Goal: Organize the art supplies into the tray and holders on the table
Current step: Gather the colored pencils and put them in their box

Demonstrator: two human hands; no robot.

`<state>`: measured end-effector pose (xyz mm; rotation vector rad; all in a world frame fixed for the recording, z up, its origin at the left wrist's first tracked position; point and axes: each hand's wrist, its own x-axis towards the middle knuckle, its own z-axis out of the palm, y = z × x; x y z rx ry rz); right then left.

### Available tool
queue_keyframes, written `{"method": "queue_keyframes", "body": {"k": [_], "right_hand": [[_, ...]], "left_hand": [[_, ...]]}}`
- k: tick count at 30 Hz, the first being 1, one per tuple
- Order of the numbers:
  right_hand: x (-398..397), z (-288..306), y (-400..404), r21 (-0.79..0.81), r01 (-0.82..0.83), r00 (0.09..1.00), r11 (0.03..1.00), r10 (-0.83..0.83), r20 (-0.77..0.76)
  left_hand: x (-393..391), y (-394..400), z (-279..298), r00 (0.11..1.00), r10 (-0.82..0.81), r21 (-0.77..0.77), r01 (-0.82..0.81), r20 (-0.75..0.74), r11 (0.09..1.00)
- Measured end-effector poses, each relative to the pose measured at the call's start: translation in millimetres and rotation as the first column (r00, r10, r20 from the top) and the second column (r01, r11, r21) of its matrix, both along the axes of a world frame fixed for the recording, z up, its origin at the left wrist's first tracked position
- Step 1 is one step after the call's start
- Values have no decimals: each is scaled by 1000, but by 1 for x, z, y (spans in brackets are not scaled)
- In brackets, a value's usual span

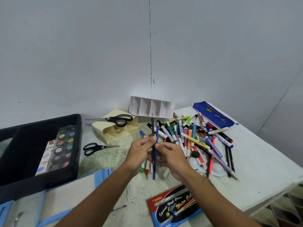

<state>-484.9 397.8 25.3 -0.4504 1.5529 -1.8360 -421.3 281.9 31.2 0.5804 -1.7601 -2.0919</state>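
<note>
Though gripped, pencils' (155, 145) middles hidden.

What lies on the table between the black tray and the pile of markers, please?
In the head view, a pair of scissors lies on the table between black tray and marker pile.

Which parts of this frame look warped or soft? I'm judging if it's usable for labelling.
Head view: wide-angle bending curves the black tray and table edge; lighting is even, shadows faint; the two pencils in both hands stay readable, while the marker pile is slightly soft.
</note>
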Motion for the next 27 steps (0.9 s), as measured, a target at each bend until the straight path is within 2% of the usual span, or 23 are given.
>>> {"method": "queue_keyframes", "body": {"k": [6, 10, 15, 19, 21, 23, 25, 27], "right_hand": [[14, -9, -6, -56, 27, 980, 998, -15, 199], [16, -10, -13, 1, -31, 977, 1000, 31, 210], [9, -9, -11, 223, -130, 990, 966, 140, -29], [-9, -6, 6, 332, -80, 971, 940, 149, -187], [-26, -7, 24, 368, 18, 949, 930, 100, -298], [-47, -7, 45, 413, 193, 880, 890, 29, -474], [-71, -7, 68, 480, 389, 765, 786, 15, -644], [-95, -8, 89, 582, 496, 673, 645, 138, -727]], "left_hand": [[8, -8, -6, 992, -98, 247, 77, 75, 966], [8, -16, -10, 987, -135, 249, 109, 88, 962], [-1, -26, -11, 999, -32, 309, 38, -23, 950], [-14, -30, -4, 999, 23, 319, -6, -48, 948], [-24, -25, -2, 1000, -2, 317, 11, -27, 948], [-36, -18, -2, 999, -38, 302, 35, 3, 953], [-49, -7, -4, 995, -93, 278, 80, 36, 957], [-62, 7, -6, 985, -153, 259, 129, 75, 957]]}}
